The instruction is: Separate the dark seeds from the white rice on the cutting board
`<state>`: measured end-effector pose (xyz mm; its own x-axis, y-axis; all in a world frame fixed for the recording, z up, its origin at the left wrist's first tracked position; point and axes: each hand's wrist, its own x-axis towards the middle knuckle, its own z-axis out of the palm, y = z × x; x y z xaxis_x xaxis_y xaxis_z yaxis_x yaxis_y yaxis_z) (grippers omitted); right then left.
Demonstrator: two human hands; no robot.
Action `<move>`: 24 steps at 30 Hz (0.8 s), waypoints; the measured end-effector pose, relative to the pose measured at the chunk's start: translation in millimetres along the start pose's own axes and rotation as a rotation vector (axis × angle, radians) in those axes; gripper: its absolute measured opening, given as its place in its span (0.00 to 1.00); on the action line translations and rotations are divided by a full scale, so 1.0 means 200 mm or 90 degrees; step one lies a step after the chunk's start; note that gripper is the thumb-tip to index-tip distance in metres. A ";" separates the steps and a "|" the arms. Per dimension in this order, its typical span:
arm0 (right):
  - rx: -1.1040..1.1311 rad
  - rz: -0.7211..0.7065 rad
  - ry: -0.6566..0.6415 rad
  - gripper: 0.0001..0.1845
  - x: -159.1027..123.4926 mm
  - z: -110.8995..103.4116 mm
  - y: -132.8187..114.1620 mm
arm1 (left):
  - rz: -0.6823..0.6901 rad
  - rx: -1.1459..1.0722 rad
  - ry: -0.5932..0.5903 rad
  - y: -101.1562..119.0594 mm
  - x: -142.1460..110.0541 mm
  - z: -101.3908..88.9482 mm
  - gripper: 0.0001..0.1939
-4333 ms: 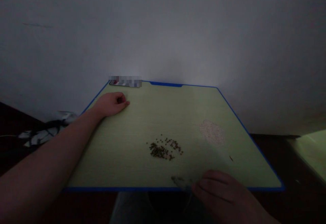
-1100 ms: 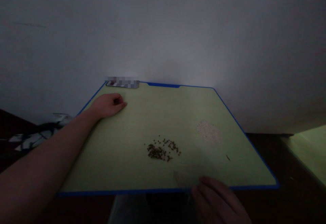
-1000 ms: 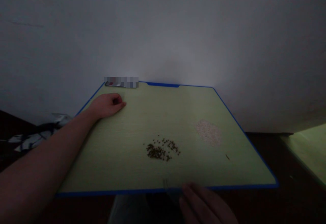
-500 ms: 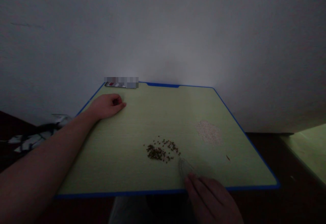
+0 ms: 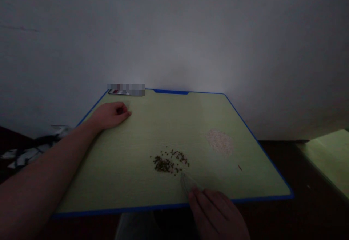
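My right hand [image 5: 218,212] is at the table's near edge, its fingers pinched on thin metal tweezers [image 5: 185,183]. The tweezers' tips point away from me and left, close to the near right side of a scattered pile of small dark green beans [image 5: 163,164]. Some pale grains are mixed among the beans. Farther right lies a flat patch of whitish grains [image 5: 220,141], likely rice. My left hand [image 5: 110,115] rests on the far left of the table with its fingers curled in a loose fist. Nothing shows in it.
The pale yellow-green table [image 5: 131,182] has a blue rim and stands against a grey wall. A phone-like flat object [image 5: 125,92], partly blurred out, lies at the far left corner. A small dark sliver [image 5: 240,167] lies on the right. Cloth [image 5: 29,152] is beyond the left edge.
My right hand and the tweezers have shifted left and slightly toward me, relative to the beans. The whole view has slid a little. My left hand stays in place on the table.
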<state>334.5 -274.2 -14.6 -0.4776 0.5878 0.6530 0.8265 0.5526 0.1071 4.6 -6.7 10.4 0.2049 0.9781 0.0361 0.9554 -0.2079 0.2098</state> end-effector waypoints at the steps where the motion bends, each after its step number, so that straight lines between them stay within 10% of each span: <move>1: -0.003 0.000 -0.008 0.23 0.00 0.00 0.02 | 0.001 0.002 0.001 0.00 0.00 0.00 0.19; 9: -0.082 0.008 -0.089 0.19 -0.15 -0.06 0.26 | -0.006 0.010 0.001 0.01 0.00 0.01 0.19; 24: -0.026 -0.002 -0.082 0.17 -0.03 -0.06 0.30 | -0.004 0.004 -0.002 0.01 0.00 0.00 0.19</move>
<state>390.9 -250.9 -3.9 -0.5127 0.6587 0.5507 0.8349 0.5319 0.1411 5.7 -6.8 10.2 0.1994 0.9794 0.0316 0.9581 -0.2016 0.2034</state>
